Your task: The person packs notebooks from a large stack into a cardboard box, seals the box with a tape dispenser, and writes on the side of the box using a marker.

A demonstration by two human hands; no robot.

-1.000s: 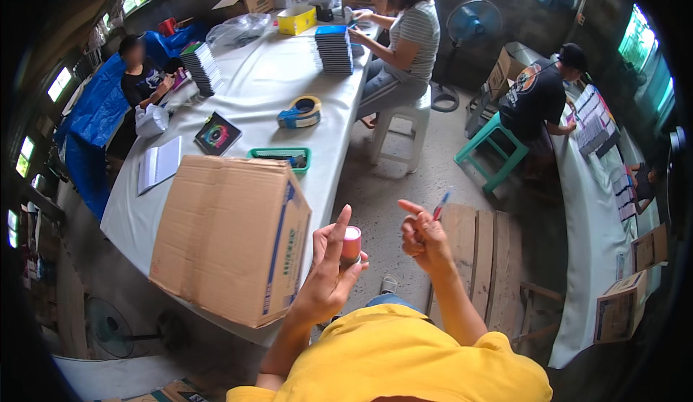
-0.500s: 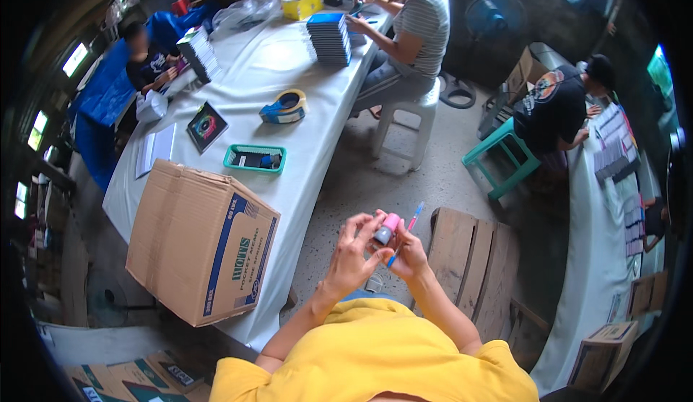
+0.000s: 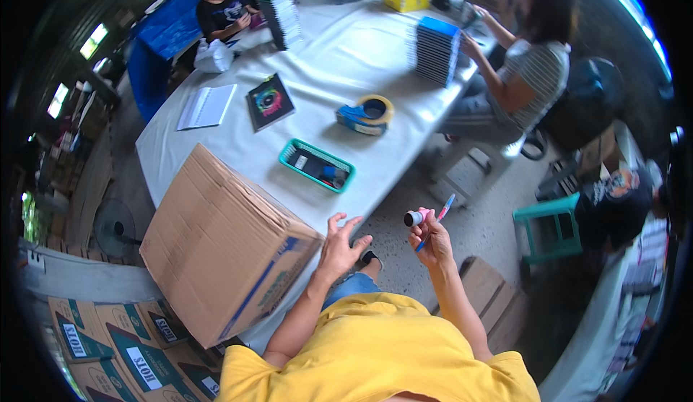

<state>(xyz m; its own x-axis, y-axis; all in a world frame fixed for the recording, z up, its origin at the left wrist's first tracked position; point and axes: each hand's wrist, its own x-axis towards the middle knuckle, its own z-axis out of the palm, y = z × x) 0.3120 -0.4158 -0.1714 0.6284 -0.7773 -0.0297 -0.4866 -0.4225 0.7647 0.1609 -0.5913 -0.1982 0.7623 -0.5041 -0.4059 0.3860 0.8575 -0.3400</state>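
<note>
My right hand is closed around a short pink-and-grey cylinder, whose round dark end faces left. A slim blue-and-pink pen is held in the same hand, slanting up to the right. My left hand is empty with its fingers spread, beside the right end of a large brown cardboard box. The box rests on the near end of a table covered in white cloth. Beyond it on the cloth lies a green plastic basket with small dark items inside.
A tape dispenser, a dark-covered notebook, an open white notebook and stacked notebooks occupy the table. A person in a striped shirt sits at its right side. Printed cartons stand at lower left, a wooden pallet at right.
My hands have parted: the left has let go and moved left toward the box, while the right keeps the cylinder and pen. The view has turned, shifting the table rightward.
</note>
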